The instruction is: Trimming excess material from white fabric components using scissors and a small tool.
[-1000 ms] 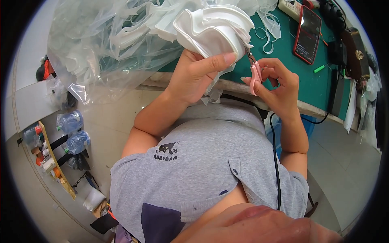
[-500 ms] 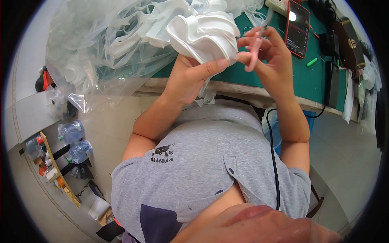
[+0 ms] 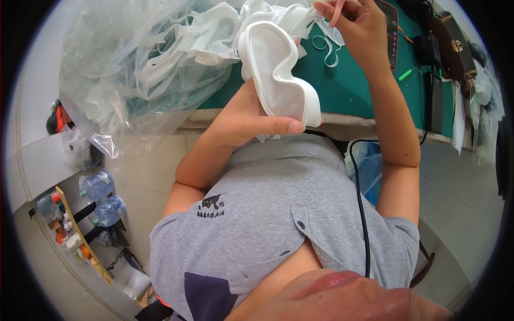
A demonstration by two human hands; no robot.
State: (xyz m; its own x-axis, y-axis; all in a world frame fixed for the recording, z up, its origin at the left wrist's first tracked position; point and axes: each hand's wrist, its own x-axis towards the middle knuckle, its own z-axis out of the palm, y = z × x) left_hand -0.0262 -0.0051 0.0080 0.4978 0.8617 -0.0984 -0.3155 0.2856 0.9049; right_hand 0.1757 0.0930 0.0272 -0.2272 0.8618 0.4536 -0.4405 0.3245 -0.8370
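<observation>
My left hand [image 3: 257, 120] grips a white goggle frame [image 3: 276, 69], held tilted over the table's near edge. The thumb lies across its lower end, while the other fingers are mostly hidden behind it. My right hand [image 3: 356, 18] is farther out at the upper edge of the view, with its fingers curled around pink-handled scissors [image 3: 337, 12]; the blades are out of sight. Its fingertips are beside the heap of white goggle frames [image 3: 214, 32]. Whether they also touch a piece there, I cannot make out. A loose white trimmed strip [image 3: 332, 53] lies below the right hand.
A large clear plastic bag [image 3: 123, 80] spreads over the left of the green table [image 3: 348, 91]. At right are a red-edged phone [image 3: 394, 37], a small green tool [image 3: 405, 75], a black power strip [image 3: 435, 101] and a brown case [image 3: 455, 43]. A black cable [image 3: 360, 198] hangs before my shirt.
My left hand has lowered the goggle frame toward me and turned it, so its curved outline shows. My right hand has moved away from it, up toward the heap, with the scissors.
</observation>
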